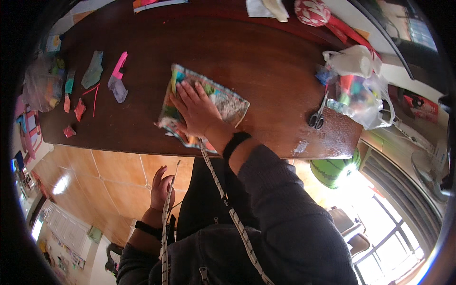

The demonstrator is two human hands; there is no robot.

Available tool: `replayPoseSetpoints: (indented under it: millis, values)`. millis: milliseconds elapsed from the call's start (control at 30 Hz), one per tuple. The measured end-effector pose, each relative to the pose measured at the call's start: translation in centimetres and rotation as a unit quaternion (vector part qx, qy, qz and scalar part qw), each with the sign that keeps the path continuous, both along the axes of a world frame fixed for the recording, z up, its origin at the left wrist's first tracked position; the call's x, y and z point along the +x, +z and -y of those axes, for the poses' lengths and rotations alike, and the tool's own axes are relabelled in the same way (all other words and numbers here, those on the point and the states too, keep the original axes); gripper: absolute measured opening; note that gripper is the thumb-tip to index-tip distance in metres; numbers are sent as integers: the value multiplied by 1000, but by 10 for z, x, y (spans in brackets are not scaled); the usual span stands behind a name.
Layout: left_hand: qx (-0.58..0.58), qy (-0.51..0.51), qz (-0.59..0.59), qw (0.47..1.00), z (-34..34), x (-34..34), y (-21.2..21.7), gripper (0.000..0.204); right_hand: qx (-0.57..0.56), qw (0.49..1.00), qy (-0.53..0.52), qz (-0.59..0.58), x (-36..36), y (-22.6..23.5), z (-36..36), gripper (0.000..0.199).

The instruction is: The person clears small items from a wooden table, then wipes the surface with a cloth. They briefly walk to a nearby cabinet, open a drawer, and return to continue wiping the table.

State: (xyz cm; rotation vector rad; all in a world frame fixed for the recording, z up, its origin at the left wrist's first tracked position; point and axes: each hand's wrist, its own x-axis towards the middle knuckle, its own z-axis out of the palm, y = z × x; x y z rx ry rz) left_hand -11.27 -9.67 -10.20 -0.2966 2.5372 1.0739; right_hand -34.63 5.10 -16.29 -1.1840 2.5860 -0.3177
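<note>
A multicoloured patterned cloth (229, 105) with a pale border lies on the dark brown table (266, 61), close to its front edge. My right hand (195, 108) rests flat on this cloth, palm down and fingers stretched out. Below the table edge, in front of my body, is my left hand (160, 186). Its fingers are apart and nothing shows in them. A striped drawstring (166, 213) from my dark top hangs across the left hand. The other drawstring (216, 178) runs up to the cloth, by my right wrist.
On the left lie a pink and grey strip (117, 80), a greyish plastic piece (93, 70), red scraps (80, 109) and a filled clear bag (43, 80). At right are scissors (319, 114) and a white plastic bag (363, 99). A watermelon (332, 170) sits below the table's right edge.
</note>
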Motion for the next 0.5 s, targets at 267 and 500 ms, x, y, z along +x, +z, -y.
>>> replayPoseSetpoints:
  millis: [267,500]
  values:
    - [-10,-95,-15,995,-50,16,12,27,3,956,-288,60,70,1,-136,76]
    - [-26,-97,-7,995,-66,49,9,25,-50,882,-461,-89,13,-16,-171,80]
